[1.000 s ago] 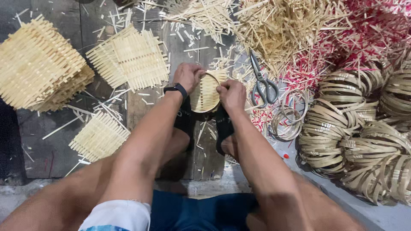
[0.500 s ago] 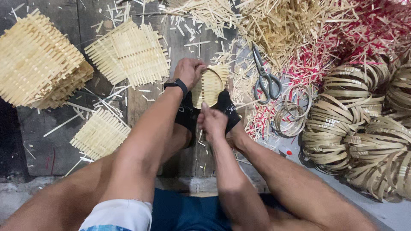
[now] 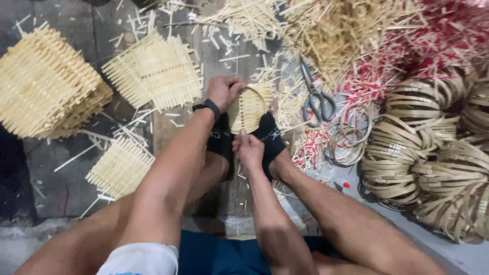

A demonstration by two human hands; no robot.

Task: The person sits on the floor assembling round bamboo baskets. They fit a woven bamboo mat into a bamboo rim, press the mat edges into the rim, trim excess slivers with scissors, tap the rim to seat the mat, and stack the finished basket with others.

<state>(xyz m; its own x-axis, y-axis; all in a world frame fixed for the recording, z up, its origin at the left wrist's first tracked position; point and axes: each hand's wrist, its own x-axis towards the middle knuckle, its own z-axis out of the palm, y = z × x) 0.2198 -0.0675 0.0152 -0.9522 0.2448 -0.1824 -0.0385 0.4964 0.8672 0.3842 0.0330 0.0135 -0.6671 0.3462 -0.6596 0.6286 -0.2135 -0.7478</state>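
Between both feet: woven disc (image 3: 249, 108) | left hand (image 3: 222, 91) grips rim | right hand (image 3: 248, 151) pinches lower edge

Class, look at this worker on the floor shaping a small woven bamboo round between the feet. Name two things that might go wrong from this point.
1. The woven round is pinned only by the socked feet, with the left hand at its top edge and the right hand at its bottom edge; it may slip or buckle.
2. Open scissors lie among loose bamboo splinters close by; a reaching hand might get cut or pricked.

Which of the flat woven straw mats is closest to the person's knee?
The small square mat lying alone low on the left; the others lie farther up the floor.
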